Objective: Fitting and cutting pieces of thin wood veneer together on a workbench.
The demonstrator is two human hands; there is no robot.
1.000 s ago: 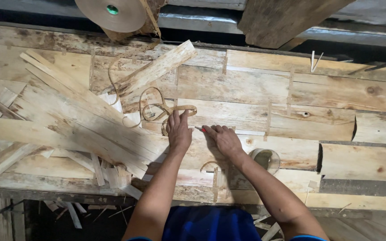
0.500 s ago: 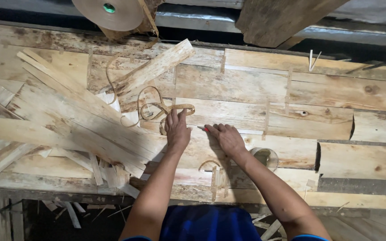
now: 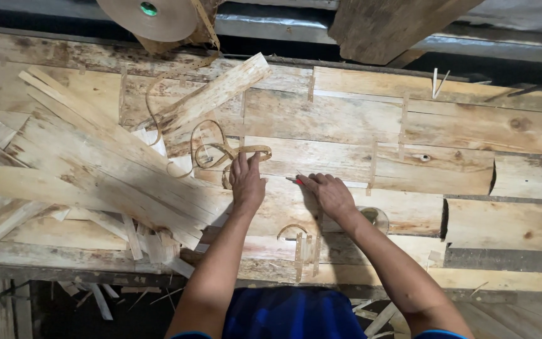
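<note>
The roll of paper tape point(image 3: 152, 17) is cut off by the top edge, as is the dark wooden block point(image 3: 396, 25). The small red-tipped tool point(image 3: 293, 180) is mostly hidden under the right hand point(image 3: 329, 193); its kind cannot be told. The veneer under the left hand point(image 3: 246, 183) palm is covered. The strip pile point(image 3: 70, 163) is cropped at the left edge. The glassy round object point(image 3: 376, 218) is partly blocked by the right forearm.

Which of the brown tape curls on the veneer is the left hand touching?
The looped tape curl under the left hand fingertips; the small arc lies apart, nearer the person.
</note>
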